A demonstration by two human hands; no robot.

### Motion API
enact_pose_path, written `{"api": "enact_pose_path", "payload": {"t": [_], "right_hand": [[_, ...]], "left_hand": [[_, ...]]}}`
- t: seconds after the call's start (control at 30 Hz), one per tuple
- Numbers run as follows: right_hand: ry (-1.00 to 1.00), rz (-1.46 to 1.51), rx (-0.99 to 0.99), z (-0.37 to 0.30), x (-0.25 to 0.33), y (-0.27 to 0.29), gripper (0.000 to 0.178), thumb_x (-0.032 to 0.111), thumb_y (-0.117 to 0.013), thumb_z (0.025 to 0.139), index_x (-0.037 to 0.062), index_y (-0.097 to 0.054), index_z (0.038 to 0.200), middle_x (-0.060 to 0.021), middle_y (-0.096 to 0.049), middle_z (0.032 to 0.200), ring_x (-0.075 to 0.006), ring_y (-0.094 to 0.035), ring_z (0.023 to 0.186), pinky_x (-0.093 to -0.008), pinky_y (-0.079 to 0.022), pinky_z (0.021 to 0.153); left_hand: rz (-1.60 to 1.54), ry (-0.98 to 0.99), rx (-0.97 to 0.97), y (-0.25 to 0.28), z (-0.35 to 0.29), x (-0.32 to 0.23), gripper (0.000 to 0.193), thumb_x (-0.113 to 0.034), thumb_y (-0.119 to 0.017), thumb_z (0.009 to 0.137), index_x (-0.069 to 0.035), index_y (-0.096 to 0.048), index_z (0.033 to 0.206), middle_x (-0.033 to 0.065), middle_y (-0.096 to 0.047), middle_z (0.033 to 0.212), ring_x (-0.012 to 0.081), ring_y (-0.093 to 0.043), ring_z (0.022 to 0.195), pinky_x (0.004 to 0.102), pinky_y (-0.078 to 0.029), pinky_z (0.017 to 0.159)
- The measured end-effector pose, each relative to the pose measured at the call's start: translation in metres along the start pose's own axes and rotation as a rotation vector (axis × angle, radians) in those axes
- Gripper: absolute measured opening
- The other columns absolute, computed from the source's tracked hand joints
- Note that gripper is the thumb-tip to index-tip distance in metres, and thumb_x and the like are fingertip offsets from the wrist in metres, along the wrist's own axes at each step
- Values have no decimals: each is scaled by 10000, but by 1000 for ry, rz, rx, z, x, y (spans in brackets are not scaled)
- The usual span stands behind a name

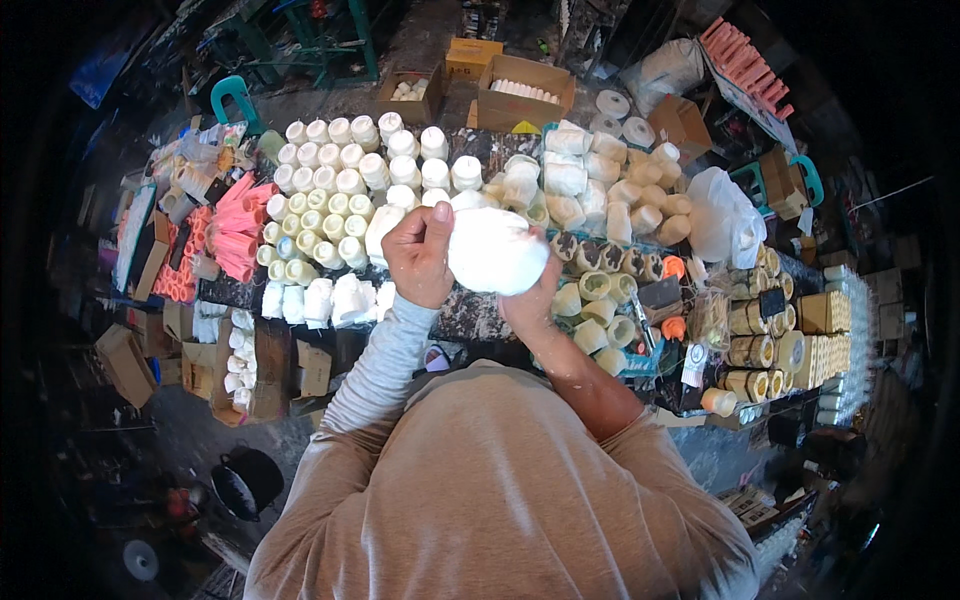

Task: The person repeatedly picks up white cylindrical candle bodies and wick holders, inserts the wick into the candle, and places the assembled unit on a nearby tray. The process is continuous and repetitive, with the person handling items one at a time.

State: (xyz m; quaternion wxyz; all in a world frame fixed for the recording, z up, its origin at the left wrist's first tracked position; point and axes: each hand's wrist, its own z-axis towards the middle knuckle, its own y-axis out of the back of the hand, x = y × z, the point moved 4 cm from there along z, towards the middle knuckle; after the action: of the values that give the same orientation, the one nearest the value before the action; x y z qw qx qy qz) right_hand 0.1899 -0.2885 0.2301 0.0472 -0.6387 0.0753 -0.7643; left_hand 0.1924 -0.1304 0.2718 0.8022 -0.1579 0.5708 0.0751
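Note:
Above the table's near edge I hold a bright white rounded bundle [495, 252]. It looks wrapped, and glare hides its detail. My left hand [418, 258] is closed at its left side, thumb up, fingers mostly hidden. My right hand [532, 298] grips its lower right side from beneath, with most fingers behind it. Rows of white candles [345, 155] stand on the table to the left, with shorter cream candles [318, 225] nearer. White wrapped pieces [338, 302] line the front edge. Right of my hands lie cream cups [597, 305] and dark-topped pieces [610, 257].
Pink sticks [240, 225] are heaped at the far left. At the right are a white plastic bag [722, 220], orange rings [674, 328] and tan cylinders [750, 350]. Cardboard boxes [525, 92] stand beyond the table; another box [268, 385] sits below left. A black bucket [246, 482] is on the floor.

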Motion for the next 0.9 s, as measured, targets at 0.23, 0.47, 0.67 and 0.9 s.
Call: {"api": "enact_pose_path", "payload": {"t": [0.23,0.47,0.67,0.9], "right_hand": [[-64,205,-37,15,7,12,387,315,-471,1089,-24,-629,1189,-115,-703,1069,-195,-687,976,-336,-547,875],[323,-397,41,9,42,3,451,323,-378,1099,-43,-639,1143,-188,-715,1059,-303,-708,964,-382,-528,877],[26,-284,45,14,26,2,521,417,-391,1101,-47,-626,1133,-152,-715,1002,-210,-679,931,-348,-529,858],[-57,323,313,11,-8,-3,487,363,-592,1035,-3,-533,1351,-91,-612,1227,-168,-572,1146,-344,-463,1026]], "left_hand": [[20,285,69,-24,-3,17,427,-376,-504,1085,13,-665,1014,-9,-630,882,57,-519,811,221,-431,704],[-240,284,89,-21,-18,15,517,-444,-495,1073,43,-651,1150,41,-706,946,87,-641,812,228,-523,710],[-227,348,41,-1,-14,39,496,-422,-541,1060,36,-719,991,38,-701,795,88,-615,702,242,-506,647],[1,199,-97,6,-8,57,296,-207,-592,1028,31,-734,922,66,-722,839,117,-649,757,288,-532,662]]}}
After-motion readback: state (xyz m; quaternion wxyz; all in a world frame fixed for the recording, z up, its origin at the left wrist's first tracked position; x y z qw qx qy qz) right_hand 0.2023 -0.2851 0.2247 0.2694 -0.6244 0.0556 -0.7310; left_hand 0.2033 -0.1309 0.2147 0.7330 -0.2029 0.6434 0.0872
